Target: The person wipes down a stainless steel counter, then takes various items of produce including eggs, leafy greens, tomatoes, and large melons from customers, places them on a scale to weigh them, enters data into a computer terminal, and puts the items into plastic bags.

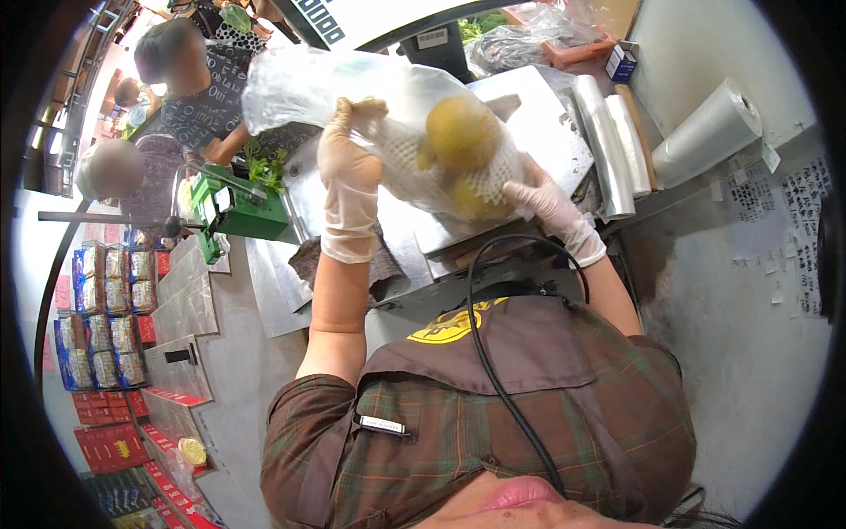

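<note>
A translucent plastic bag (390, 79) hangs between my two hands above the counter, its loose end flaring to the left. Inside it lie round yellow-brown fruits (462, 134), at least two, with white foam netting (488, 185) around part of them. My left hand (349, 155), in a thin clear glove, grips the gathered upper part of the bag. Against the bag's lower right side, beside the fruit, is my gloved right hand (552, 205), holding it with the thumb in front; its other fingers are partly hidden. Beneath the bag shows a white board-like surface (552, 122).
Rolls of clear plastic bags (710, 135) lie at the right by the wall. A green metal device with a lever (248, 211) stands left of my left hand. A dark cloth (317, 261) lies on the metal counter (271, 284). Two people stand across the counter, upper left. Packaged goods (109, 284) hang at left.
</note>
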Available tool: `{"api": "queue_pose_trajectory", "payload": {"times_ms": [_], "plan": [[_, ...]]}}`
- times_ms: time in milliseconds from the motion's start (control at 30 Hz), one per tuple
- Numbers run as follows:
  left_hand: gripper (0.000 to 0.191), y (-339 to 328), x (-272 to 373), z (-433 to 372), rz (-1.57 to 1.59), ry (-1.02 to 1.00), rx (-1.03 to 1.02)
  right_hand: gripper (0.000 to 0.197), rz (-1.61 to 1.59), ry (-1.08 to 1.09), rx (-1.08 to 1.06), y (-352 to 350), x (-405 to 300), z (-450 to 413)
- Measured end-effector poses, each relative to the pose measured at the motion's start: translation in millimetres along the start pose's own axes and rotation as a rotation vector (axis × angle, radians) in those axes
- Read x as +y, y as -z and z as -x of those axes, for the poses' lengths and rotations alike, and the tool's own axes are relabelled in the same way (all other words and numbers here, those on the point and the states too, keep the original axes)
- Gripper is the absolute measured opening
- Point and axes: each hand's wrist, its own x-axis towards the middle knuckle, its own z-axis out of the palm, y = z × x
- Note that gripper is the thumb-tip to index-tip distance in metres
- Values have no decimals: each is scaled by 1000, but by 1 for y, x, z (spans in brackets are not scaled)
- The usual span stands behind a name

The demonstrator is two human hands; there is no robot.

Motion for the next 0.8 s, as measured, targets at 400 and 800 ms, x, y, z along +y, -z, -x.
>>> {"api": "queue_pose_trajectory", "payload": {"times_ms": [400, 800], "plan": [[42, -41, -42, -75, 67, 242, -52, 64, 172, -463, -54, 86, -22, -61], [35, 20, -82, -110, -217, 508, -177, 52, 162, -514, -78, 99, -13, -47]]}}
